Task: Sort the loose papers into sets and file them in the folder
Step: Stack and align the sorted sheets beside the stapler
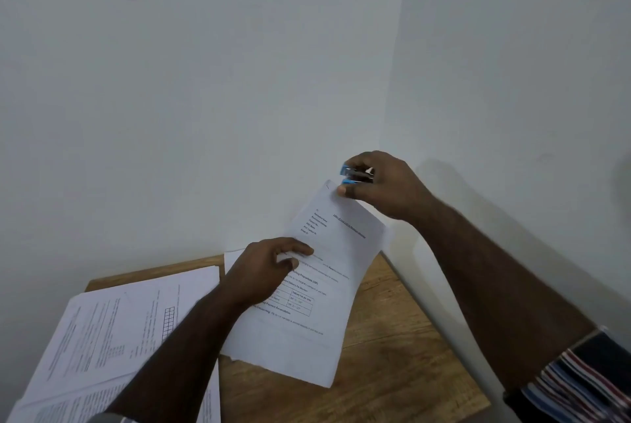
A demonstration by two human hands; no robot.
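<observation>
The left hand [269, 269] pinches a set of printed sheets [317, 286] at its left edge, thumb on the top page and fingers curled behind, lifting the set so it tilts up toward the wall corner. The set's lower edge hangs just above the wooden table [392, 354]. How many pages it holds cannot be told; 1 ragged corner shows below the bottom left edge.

Above that grip, at the set's top corner, the right hand [379, 187] grips a small blue stapler [356, 176], fingers curled over the top and thumb underneath. The stapler's mouth sits right at the paper's upper edge; whether the corner is inside the jaws cannot be told.

Left of and below the left hand, a loose pile of papers [112, 337] lies spread on the table, passing under the left forearm. 1 more sheet [234, 260] peeks out behind the left hand, flat on the table by the wall. A striped sleeve [580, 385] covers the right upper arm.
</observation>
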